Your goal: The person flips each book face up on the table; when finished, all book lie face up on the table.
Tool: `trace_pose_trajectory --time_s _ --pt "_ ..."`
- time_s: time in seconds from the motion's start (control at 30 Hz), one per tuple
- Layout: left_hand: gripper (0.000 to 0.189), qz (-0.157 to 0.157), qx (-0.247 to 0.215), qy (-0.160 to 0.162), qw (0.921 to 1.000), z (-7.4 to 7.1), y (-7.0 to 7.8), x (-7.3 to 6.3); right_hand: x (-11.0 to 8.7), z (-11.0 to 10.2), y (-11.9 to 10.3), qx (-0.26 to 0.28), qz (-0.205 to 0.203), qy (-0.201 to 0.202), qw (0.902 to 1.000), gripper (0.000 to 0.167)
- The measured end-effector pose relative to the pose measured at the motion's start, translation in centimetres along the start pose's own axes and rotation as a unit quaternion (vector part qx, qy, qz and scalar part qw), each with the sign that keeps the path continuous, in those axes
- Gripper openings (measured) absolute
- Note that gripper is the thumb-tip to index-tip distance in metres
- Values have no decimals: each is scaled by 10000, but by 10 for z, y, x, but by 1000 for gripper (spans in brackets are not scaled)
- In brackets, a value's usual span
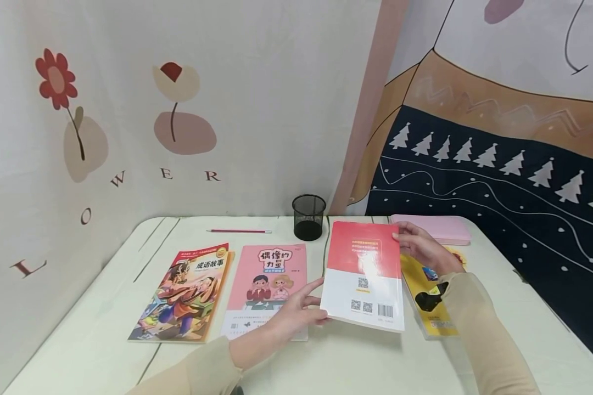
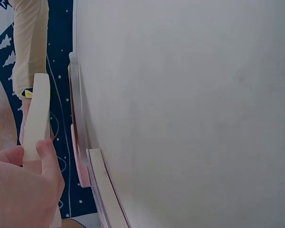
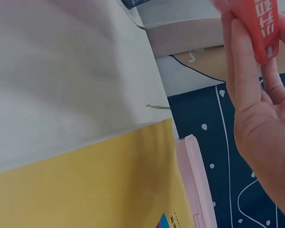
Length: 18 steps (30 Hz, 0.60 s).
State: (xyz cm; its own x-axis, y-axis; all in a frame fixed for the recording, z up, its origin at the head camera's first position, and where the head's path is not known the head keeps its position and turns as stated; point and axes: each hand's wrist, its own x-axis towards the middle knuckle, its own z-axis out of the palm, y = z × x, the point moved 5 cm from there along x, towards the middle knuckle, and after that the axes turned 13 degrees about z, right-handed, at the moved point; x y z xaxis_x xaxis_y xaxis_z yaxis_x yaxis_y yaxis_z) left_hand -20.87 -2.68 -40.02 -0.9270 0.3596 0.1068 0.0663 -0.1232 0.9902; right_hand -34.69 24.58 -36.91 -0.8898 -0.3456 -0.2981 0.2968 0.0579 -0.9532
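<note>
A red and white book (image 1: pixel 363 274) is held up between both hands, tilted, with barcodes and QR codes on the side facing me. My left hand (image 1: pixel 298 310) pinches its lower left edge; in the left wrist view the thumb and fingers (image 2: pixel 47 164) close on the page block. Its upper right edge is gripped by my right hand (image 1: pixel 422 247), and the right wrist view has the red spine (image 3: pixel 266 28) between thumb and fingers. Below the right forearm lies a yellow book (image 1: pixel 437 310), partly covered by the arm. Left of the held book is a pink book (image 1: pixel 272 280), overlapped by my left hand.
A comic-style book (image 1: pixel 183 296) lies at the left of the white table (image 1: pixel 99 323). Behind stand a black mesh pen holder (image 1: pixel 308 219) and a pencil (image 1: pixel 239 231) lying flat. A pink case (image 1: pixel 440 229) sits at the back right. Printed curtains (image 1: pixel 257 109) hang behind the table.
</note>
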Motion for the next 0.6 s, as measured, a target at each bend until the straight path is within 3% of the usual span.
trace_pose_trajectory --time_s 0.23,0.6 --pt "65 -244 -73 101 9996 -2 0 0 -5 2 -3 96 -208 -427 9988 22" --pt "63 -289 -779 -136 9965 -2 -1 1 -8 1 -7 331 -227 -470 9981 25"
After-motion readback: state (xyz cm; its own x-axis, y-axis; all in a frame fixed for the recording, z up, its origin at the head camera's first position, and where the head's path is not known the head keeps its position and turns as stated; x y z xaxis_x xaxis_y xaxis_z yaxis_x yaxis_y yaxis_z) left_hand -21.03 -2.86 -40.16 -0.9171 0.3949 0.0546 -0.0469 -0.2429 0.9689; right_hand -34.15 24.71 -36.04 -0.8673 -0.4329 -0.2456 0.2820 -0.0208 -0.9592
